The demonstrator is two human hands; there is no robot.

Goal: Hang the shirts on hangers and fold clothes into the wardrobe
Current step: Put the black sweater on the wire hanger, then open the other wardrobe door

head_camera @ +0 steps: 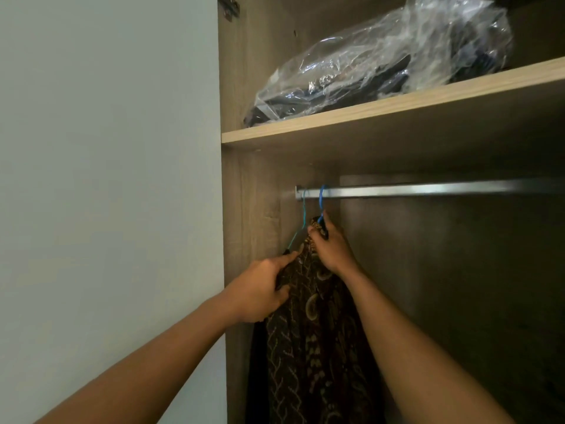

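Shirt [312, 347] on hanger [322, 197], hook over rail [428, 188]. Right hand [333, 249] grips hanger neck. Left hand [263, 289] pinches shirt shoulder. This shirt nearly hung; folding not visible, likely remains.

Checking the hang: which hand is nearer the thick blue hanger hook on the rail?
Right. The right hand grips the blue hanger under its hook; the left hand holds the patterned shirt lower left.

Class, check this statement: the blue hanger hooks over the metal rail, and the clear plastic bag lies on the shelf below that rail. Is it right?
One error: in the head view the clear plastic bag lies on the shelf above the metal rail, not below it. The blue hanger does hook over the rail.
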